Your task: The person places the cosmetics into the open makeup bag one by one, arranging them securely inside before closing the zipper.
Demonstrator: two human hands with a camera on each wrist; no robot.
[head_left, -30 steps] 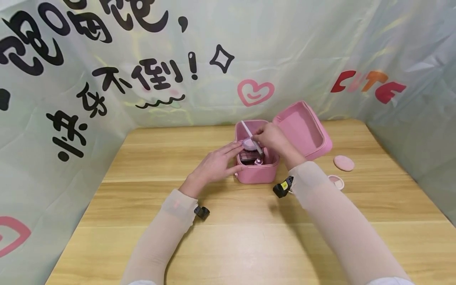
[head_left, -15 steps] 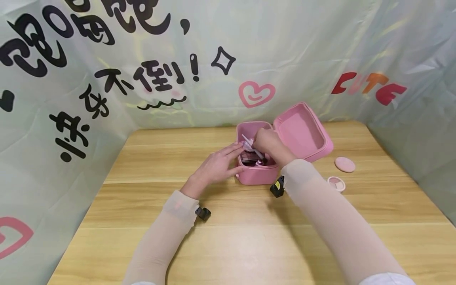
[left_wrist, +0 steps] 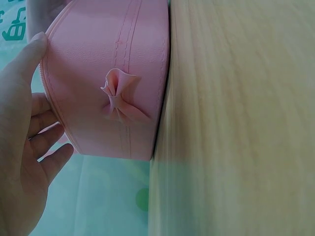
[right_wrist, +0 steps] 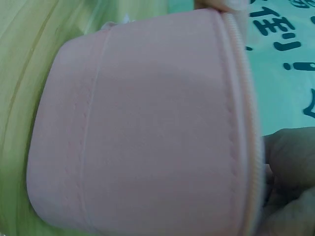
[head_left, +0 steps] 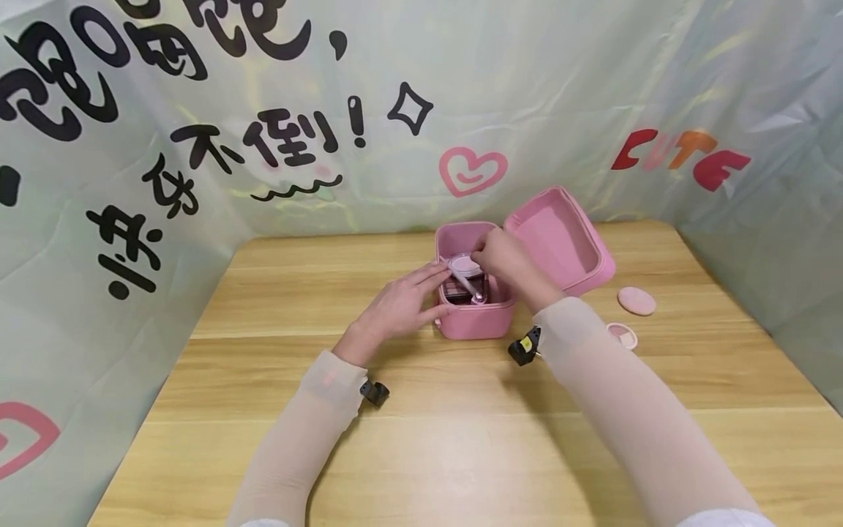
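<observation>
A pink makeup case [head_left: 477,323] stands with its lid [head_left: 560,238] open to the right. Across its contents lies a makeup brush [head_left: 464,281] with a pale handle, beside a round compact [head_left: 465,265] and over a dark palette [head_left: 454,293]. My left hand [head_left: 403,302] rests on the case's left rim, fingers spread. Over the right side of the opening is my right hand [head_left: 507,262], fingers bent, with nothing visible in them; its fingertips are near the compact. In the left wrist view, a bow [left_wrist: 118,96] decorates the case's side.
To the right of the case, a pink round puff [head_left: 637,301] and a small round pan of pressed powder [head_left: 622,336] lie on the wooden table [head_left: 421,454]. The right forearm passes close to the powder pan. A printed cloth [head_left: 560,95] hangs behind the table.
My right hand dipped into the case with the brush, let go of it and rose slightly. The brush now lies in the case. The left hand stayed at the rim.
</observation>
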